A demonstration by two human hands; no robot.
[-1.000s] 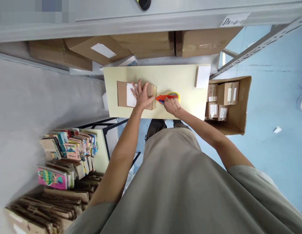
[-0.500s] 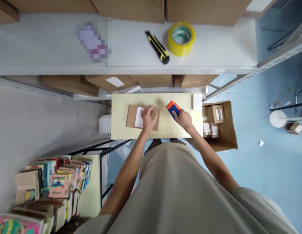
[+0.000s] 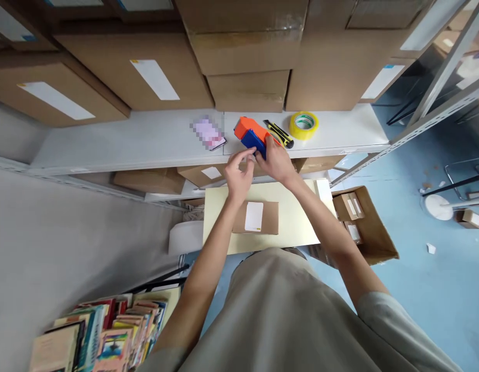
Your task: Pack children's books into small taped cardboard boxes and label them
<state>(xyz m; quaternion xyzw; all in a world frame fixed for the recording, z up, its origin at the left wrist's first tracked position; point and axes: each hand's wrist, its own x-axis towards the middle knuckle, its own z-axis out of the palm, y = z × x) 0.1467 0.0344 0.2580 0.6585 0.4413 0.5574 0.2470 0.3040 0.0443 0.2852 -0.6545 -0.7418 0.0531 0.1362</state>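
- The tape dispenser (image 3: 250, 135) has an orange body with a blue part on its near side. It is raised to the front edge of the white shelf, tilted, orange end pointing up and left. The right hand (image 3: 276, 161) grips it from the right side, and the left hand (image 3: 239, 173) touches its blue part with the fingertips. It sits just left of a yellow-and-black utility knife lying on the shelf.
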